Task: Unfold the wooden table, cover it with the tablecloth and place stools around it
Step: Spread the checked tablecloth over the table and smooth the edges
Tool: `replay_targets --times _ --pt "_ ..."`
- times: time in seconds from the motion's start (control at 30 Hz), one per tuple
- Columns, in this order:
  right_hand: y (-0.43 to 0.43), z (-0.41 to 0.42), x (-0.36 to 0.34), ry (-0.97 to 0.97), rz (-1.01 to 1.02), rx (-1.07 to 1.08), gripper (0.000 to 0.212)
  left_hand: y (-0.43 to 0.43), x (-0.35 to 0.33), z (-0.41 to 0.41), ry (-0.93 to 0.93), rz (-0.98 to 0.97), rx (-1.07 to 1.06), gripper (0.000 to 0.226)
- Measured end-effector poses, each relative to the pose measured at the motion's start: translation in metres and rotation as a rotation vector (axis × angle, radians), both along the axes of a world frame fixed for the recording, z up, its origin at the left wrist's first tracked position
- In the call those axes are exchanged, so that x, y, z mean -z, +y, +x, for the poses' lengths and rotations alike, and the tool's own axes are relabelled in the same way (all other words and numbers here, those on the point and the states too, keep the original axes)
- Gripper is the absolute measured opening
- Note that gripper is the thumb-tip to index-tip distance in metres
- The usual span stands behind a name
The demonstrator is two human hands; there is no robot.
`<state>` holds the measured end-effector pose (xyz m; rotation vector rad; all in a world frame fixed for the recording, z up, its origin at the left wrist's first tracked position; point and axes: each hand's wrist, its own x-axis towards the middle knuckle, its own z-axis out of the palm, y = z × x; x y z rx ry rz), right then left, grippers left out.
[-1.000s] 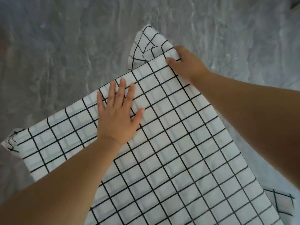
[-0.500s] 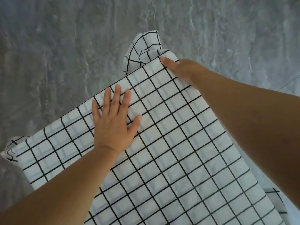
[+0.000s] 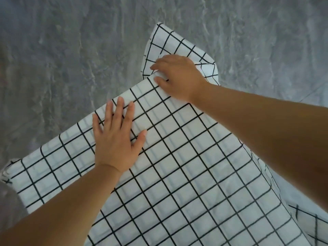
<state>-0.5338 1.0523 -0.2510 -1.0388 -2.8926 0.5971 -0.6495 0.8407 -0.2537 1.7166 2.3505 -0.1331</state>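
Two hands: a person's left hand [image 3: 116, 139] and right hand [image 3: 179, 77] work on a white, black-gridded tablecloth [image 3: 177, 166], seen from above.
Left hand: lies flat on the cloth near its far edge, with fingers straight and slightly spread and the thumb out to the side, pressing the fabric down.
Right hand: at the far corner, fingers curled, with thumb and forefinger pinching a fold where the cloth breaks over the edge.
Tablecloth: spread over a flat raised surface, presumably the table, which is itself hidden. The corner flap [image 3: 168, 45] hangs loose beyond the right hand, and other corners droop at the left and lower right.
Surroundings: grey marbled floor [image 3: 71, 50] on every side.
Done, by the look of it: the table is unfolded and standing, and the cloth is laid across its top.
In hand: smoothing and squaring the far corner.
Left to do: the stools, none of which is in view, are probably not yet set around the table.
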Motion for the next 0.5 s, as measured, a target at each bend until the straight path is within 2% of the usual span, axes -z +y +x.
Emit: replay_targets --times 0.07,0.13,0.2,0.27,0.33,0.37,0.43,0.5 --pt "0.016 -0.019 -0.007 -0.218 -0.021 -0.024 0.05 0.001 0.0 -0.002 0.002 0.0 0.001 0.071" --pt "0.029 -0.03 -0.016 -0.407 -0.083 0.052 0.062 0.001 0.001 -0.002 0.001 0.004 0.004 0.071" --pt "0.046 -0.034 -0.008 -0.481 -0.21 0.159 0.06 0.001 0.002 -0.002 0.002 0.0 0.01 0.071" --pt "0.058 -0.03 0.0 -0.445 -0.415 0.259 0.056 0.001 0.002 -0.003 0.005 -0.003 0.015 0.071" --pt "0.064 -0.02 0.004 -0.306 -0.586 0.395 0.058 0.001 0.002 -0.004 0.005 -0.003 0.016 0.071" --pt "0.066 -0.017 0.007 -0.226 -0.66 0.484 0.05 0.001 0.002 -0.004 0.004 -0.001 0.017 0.071" --pt "0.072 -0.011 0.013 -0.2 -0.669 0.513 0.035 0.001 0.002 -0.005 0.002 -0.001 0.019 0.071" --pt "0.078 -0.009 0.014 -0.271 -0.567 0.484 0.038 0.001 0.002 -0.006 0.007 -0.006 0.02 0.07"
